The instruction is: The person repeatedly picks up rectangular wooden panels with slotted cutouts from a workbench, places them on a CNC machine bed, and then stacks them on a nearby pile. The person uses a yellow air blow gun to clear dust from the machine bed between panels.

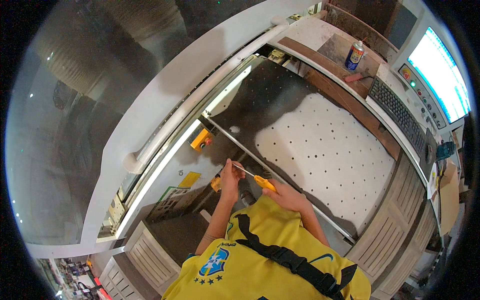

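A screwdriver (264,183) with a yellow handle and a thin metal shaft is held slantwise in front of my body. Its handle is in my right hand (290,196), with the fingers closed round it. At the other end, my left hand (231,181) has its fingers closed about the tip of the shaft; whether they also hold a small part is hidden. Just beyond both hands runs a long metal bar (280,175), the near edge of a dark table top with a white, hole-dotted sheet (320,150).
A yellow switch box with a red button (202,140) sits left of the hands. Along the far left curves a white machine frame (165,95) with a rail. To the right are a spray can (354,55), keyboard (397,114), lit monitor (440,75) and slatted wooden panels (390,220).
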### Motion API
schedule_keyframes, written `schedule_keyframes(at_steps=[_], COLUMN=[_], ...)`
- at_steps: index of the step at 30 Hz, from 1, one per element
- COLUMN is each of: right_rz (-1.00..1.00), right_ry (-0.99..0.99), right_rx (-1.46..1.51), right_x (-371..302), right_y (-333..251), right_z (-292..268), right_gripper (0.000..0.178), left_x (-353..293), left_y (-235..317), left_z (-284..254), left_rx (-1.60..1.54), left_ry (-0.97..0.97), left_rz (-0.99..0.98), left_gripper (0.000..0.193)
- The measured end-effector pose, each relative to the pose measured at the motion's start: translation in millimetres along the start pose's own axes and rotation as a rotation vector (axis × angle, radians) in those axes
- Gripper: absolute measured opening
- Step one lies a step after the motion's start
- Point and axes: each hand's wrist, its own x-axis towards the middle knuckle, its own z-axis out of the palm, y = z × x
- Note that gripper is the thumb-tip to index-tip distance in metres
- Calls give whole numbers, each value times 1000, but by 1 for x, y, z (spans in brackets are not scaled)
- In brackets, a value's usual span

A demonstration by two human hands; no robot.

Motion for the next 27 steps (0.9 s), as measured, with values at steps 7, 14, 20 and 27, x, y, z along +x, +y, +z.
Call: schedule_keyframes(at_steps=[7, 14, 20, 27], right_rz=[-6, -1, 2, -19], right_ry=[2, -29, -30, -7], right_rx=[12, 17, 25, 78], right_x=[4, 4, 2, 10], right_y=[-2, -2, 2, 15], right_z=[-1, -2, 2, 8], right_gripper=[60, 67, 68, 66], left_x=[-1, -3, -8, -16], left_y=[1, -4, -3, -22], left_z=[4, 1, 2, 2], left_rx=[72, 104, 145, 106], left_ry=[23, 28, 9, -101], left_rz=[-32, -32, -32, -71], left_gripper=[54, 56, 54, 58])
